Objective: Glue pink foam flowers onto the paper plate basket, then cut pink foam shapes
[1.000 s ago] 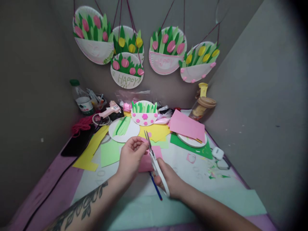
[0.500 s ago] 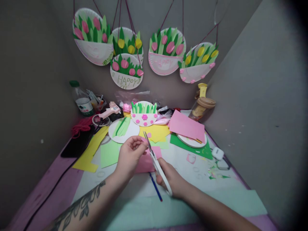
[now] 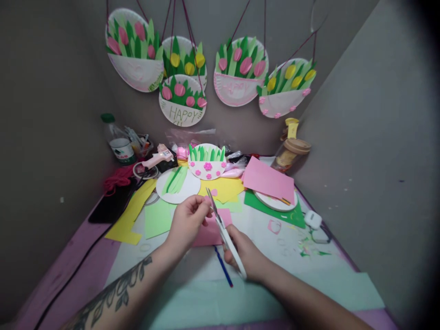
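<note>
My right hand [image 3: 240, 252] is wrapped round the white handles of a pair of scissors [image 3: 225, 236], whose blades point up and away from me. Between thumb and fingers, my left hand [image 3: 190, 217] pinches a small piece of pink paper [image 3: 207, 200], mostly hidden by the fingers, right against the blades. Beneath both hands lies a pink paper sheet [image 3: 209, 234]. A blue pen [image 3: 224, 268] rests on the table just left of my right hand. Beyond the scissors a small pink cut-out [image 3: 214, 192] sits on yellow paper [image 3: 228, 187].
A paper plate [image 3: 161, 188] with green strips lies behind my left hand. Behind it stands a decorated plate [image 3: 208, 170]. To the right are pink sheets [image 3: 270, 178], green paper [image 3: 252, 201] and scraps [image 3: 309, 250]. A glue gun [image 3: 160, 156] and bottle [image 3: 120, 144] stand at back left.
The whole view has shifted very slightly. Both hands keep nearly the same place, with the scissors still at the pink paper piece.
</note>
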`<act>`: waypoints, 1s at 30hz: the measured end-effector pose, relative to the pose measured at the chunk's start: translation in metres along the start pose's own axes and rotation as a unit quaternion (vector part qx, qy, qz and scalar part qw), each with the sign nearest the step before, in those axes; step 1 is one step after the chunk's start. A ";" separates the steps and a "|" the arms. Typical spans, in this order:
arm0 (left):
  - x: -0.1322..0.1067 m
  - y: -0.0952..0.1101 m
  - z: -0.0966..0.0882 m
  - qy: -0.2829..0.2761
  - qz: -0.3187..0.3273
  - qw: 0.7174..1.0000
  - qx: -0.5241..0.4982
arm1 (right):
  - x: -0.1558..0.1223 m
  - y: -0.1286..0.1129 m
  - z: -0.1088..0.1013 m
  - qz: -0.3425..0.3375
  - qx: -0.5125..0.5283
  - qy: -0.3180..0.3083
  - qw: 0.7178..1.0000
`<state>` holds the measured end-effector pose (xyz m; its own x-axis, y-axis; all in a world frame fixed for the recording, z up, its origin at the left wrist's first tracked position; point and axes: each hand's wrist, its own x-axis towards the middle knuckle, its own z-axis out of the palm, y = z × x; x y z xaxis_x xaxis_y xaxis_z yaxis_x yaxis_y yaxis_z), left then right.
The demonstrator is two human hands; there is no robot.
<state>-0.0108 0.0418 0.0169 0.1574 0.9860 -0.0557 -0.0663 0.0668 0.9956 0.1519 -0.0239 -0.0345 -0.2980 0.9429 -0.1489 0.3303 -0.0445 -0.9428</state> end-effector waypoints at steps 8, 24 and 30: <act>-0.003 0.002 0.001 -0.008 -0.003 1.000 0.003 | 0.001 -0.002 0.001 -0.010 0.011 -0.003 1.000; -0.001 0.005 -0.002 -0.018 0.010 1.000 0.023 | 0.001 0.002 -0.004 -0.033 0.011 -0.009 0.999; -0.001 0.004 -0.003 -0.023 0.018 0.999 0.043 | 0.000 0.003 -0.005 -0.018 0.009 -0.015 1.000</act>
<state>-0.0146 0.0413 0.0207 0.2027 0.9791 -0.0189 0.0113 0.0170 0.9998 0.1577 -0.0221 -0.0359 -0.3358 0.9339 -0.1225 0.3033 -0.0160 -0.9528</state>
